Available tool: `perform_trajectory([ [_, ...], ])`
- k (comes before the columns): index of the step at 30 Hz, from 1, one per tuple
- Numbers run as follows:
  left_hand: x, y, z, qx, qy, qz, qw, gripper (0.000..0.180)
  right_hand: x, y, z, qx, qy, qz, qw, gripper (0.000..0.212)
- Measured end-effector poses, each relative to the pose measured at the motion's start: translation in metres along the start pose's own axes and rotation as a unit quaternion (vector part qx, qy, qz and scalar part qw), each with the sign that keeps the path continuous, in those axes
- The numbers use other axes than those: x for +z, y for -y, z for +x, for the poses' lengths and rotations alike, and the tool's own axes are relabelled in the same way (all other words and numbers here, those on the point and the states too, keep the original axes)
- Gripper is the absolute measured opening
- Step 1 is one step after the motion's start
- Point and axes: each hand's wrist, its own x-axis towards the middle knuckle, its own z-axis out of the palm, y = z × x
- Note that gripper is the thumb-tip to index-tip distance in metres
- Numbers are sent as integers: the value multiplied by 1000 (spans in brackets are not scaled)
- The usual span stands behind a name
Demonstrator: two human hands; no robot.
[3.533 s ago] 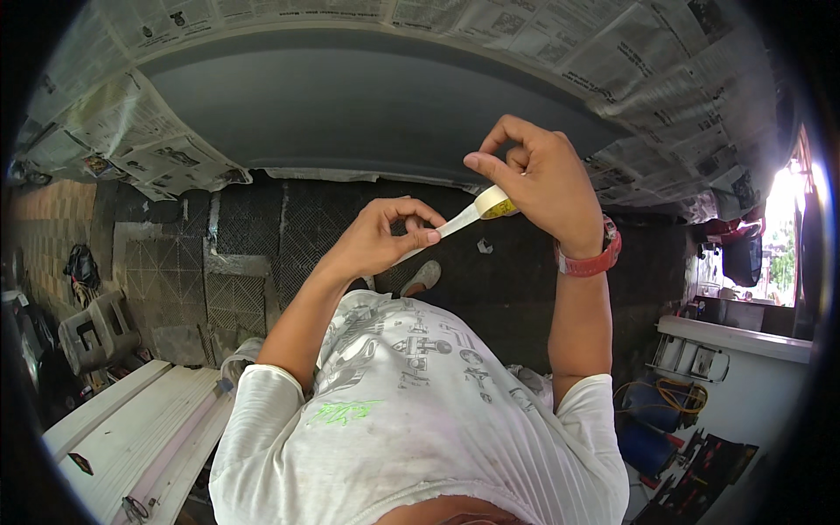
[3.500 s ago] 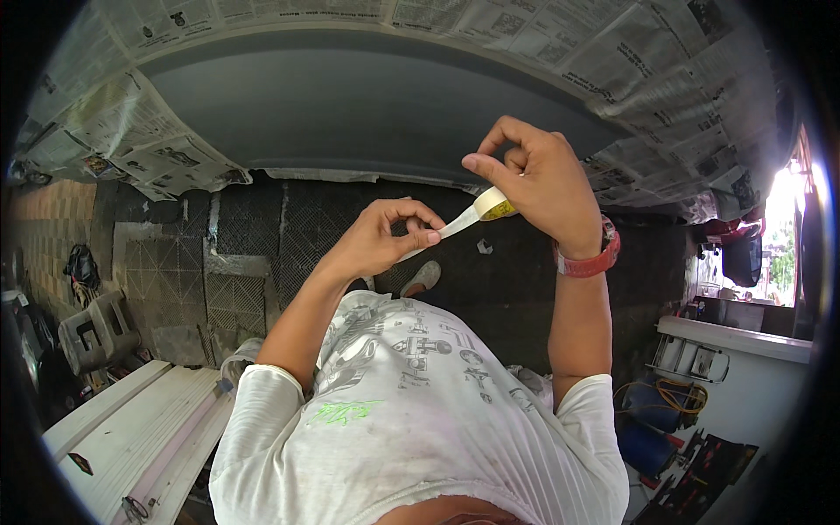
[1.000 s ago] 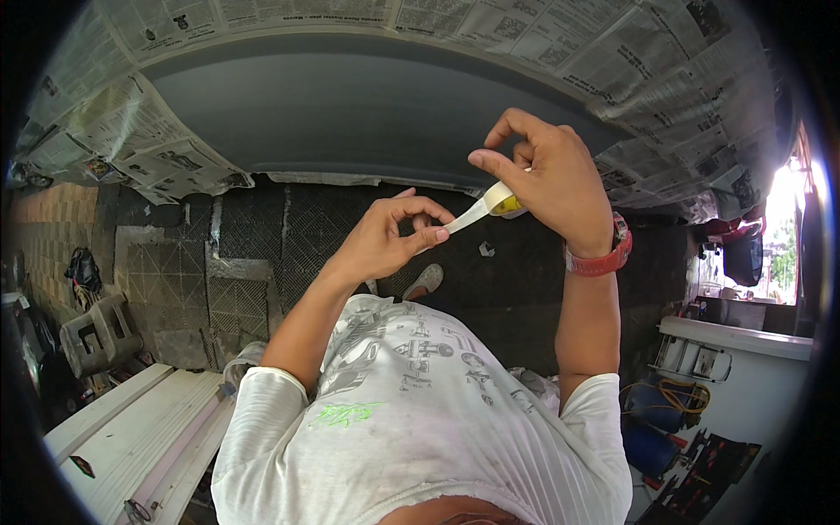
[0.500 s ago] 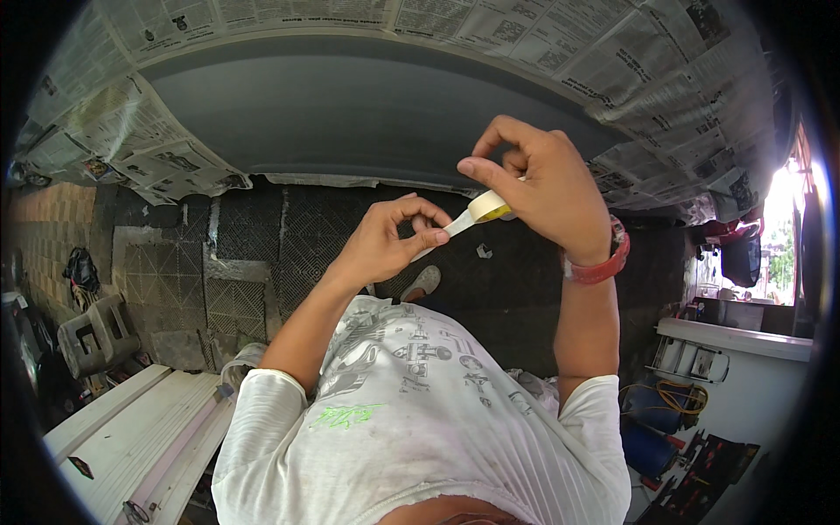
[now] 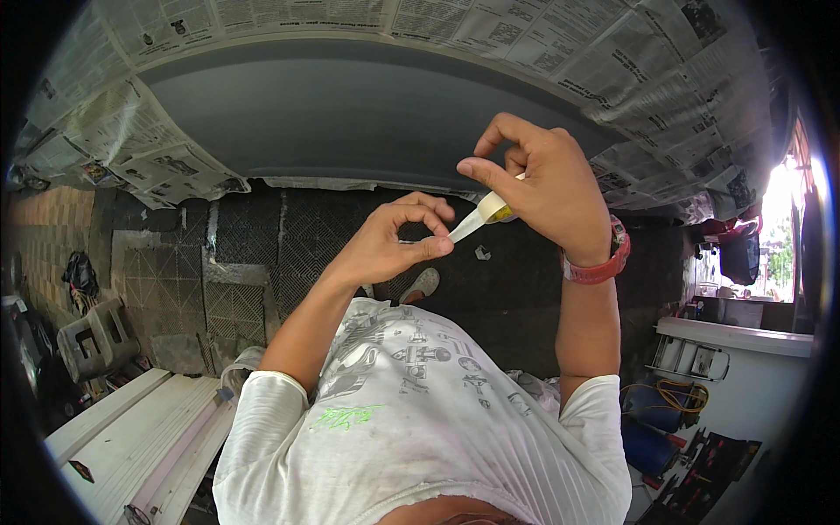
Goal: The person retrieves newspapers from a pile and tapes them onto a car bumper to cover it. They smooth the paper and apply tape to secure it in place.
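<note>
My right hand (image 5: 542, 188) is raised and grips a small roll of masking tape (image 5: 492, 208), mostly hidden inside the fingers. A short pale strip of tape (image 5: 464, 228) runs from the roll down to my left hand (image 5: 394, 241), whose thumb and forefinger pinch its free end. A red watch (image 5: 599, 262) sits on my right wrist. Both hands are held in front of a grey car panel (image 5: 350, 114) bordered with taped-on newspaper (image 5: 542, 44).
Newspaper masking (image 5: 114, 149) hangs at the panel's left. Dark grid floor mats (image 5: 245, 262) lie below. A grey concrete block (image 5: 94, 337) and white boards (image 5: 131, 437) are at lower left. A white bench (image 5: 744, 350) with tools and a blue container (image 5: 652, 420) stands at right.
My right hand has shifted slightly and the strip between roll and left fingers is a little shorter and steeper; both hands keep their hold on the tape.
</note>
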Motion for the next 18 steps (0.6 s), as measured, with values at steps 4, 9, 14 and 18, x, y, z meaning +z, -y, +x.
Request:
perform_trajectory([
  [4,-2,-3,4,-52,7,38,998,18,4,3,-2,11,13,7,1000,35],
  [9,-3,-10,-1,-57,8,19,998,20,-6,-2,0,19,13,-16,1000,34],
  [14,0,0,2,19,-12,34,999,21,-3,1,-1,9,12,-1,1000,34],
  [18,2,1,3,22,-21,36,999,21,2,1,-3,-12,19,27,999,28],
])
